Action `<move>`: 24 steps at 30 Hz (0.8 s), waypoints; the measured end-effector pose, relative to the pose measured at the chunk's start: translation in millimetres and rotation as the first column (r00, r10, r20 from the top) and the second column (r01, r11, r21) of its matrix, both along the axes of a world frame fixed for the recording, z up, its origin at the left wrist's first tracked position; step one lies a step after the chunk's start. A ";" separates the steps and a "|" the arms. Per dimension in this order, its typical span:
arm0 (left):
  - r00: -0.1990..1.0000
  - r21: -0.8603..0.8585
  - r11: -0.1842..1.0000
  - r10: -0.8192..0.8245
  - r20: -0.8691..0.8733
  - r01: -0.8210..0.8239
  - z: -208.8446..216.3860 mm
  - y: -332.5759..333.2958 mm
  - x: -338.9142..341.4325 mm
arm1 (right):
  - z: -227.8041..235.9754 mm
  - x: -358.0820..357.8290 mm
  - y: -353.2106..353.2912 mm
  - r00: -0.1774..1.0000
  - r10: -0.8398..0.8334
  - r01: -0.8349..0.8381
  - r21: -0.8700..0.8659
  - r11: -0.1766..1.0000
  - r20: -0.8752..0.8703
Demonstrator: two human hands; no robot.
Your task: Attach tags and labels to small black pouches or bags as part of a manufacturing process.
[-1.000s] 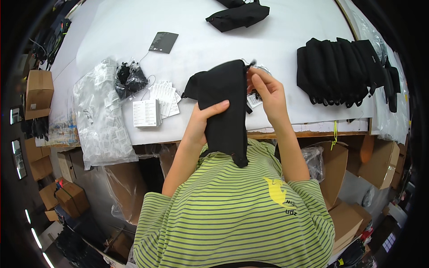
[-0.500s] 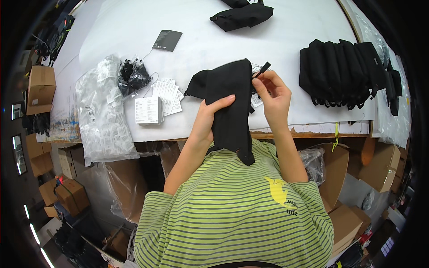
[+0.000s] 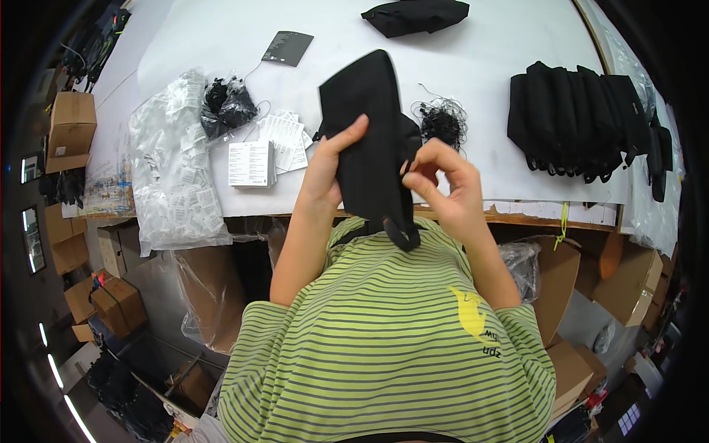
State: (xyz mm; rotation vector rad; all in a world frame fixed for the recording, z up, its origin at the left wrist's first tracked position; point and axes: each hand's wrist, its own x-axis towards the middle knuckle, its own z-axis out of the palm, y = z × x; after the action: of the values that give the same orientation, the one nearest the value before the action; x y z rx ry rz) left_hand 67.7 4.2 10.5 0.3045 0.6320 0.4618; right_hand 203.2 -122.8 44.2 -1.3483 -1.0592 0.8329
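Note:
A black fabric bag (image 3: 360,159), long and flat, is held upright above the table's near edge. My left hand (image 3: 325,166) grips its left side, with the thumb lying across the front and the other fingers hidden behind. At the bag's right edge, my right hand (image 3: 448,183) pinches thumb and forefinger on something small and dark that I cannot make out. A short black loop (image 3: 402,235) hangs from the bag's lower end. Just beyond my right hand, a tangle of thin black strings (image 3: 441,122) lies on the white table (image 3: 473,66).
On the left lie a clear plastic bag of white labels (image 3: 173,177), a small bag of black cords (image 3: 227,107), stacked white cards (image 3: 249,164) and a black hang tag (image 3: 289,48). Black bags (image 3: 572,122) are lined up at right; another (image 3: 417,16) lies at the far edge.
My right hand has moved down along the bag's right edge; the black tab it held at the top no longer shows. The bag has shifted up and left, uncovering the string tangle.

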 end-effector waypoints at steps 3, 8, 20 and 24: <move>0.998 0.022 0.999 -0.041 -0.053 0.042 -0.2 0.1 1.0 | 3.4 -0.5 2.0 1.000 -0.006 0.006 0.014 1.000 -0.006; 0.999 0.031 1.000 0.001 -0.042 0.001 -3.6 7.1 -2.4 | 9.1 -11.3 -8.8 0.995 0.070 -0.075 -0.075 0.994 -0.071; 0.999 0.077 0.996 0.043 -0.014 -0.041 -5.3 14.7 -1.0 | 25.6 -16.8 6.7 0.989 0.042 -0.059 0.110 0.992 0.143; 0.995 0.001 0.999 0.036 0.093 -0.037 -11.7 19.5 -10.0 | 13.9 -11.0 8.7 0.793 -0.160 -0.085 0.366 0.927 0.588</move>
State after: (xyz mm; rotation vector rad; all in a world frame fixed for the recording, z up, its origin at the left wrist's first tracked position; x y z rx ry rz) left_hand 57.7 23.7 -1.3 0.2728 0.5470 0.5089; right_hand 192.2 -114.1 58.1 -1.3202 -1.5959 0.1136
